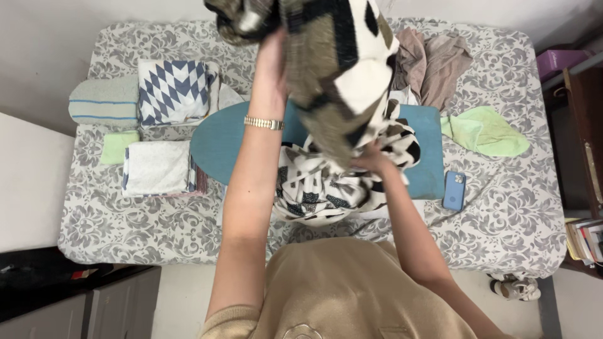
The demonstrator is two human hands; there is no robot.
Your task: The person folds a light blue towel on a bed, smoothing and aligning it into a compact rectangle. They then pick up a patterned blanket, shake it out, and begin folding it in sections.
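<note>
Tan knit top (352, 289) on the person's chest is nearest the camera, cut off by the bottom edge. Left hand (271, 53) is raised high and closed on a bunched fold of the garment (342, 69); fingers buried in the fabric, top of the garment cut off by the frame. Gold watch band (264, 123) on that wrist. Right hand (372, 160) is lower, pinching the garment's lower part over the board (220, 141); fingertips hidden in cloth, so exact grip is hard to read.

Garment: soft, thick knit, olive-brown, black and cream blocks, hanging from the left hand down to a crumpled black-and-cream pile on the middle of the board. Whether it is one piece or two, cannot tell.

Board: teal, padded, rounded left end, lying on a bed with a grey damask sheet (113, 213).

Left of the board: folded blue-and-white diamond cloth (173, 90), striped grey roll (103, 100), small green cloth (118, 147), folded white towel (157, 166).

Behind the board's right end: loose beige clothes (433, 59), partly hidden by the garment. Right of the board: crumpled green cloth (487, 132). Off its right front corner: blue phone (454, 190), face down.
</note>
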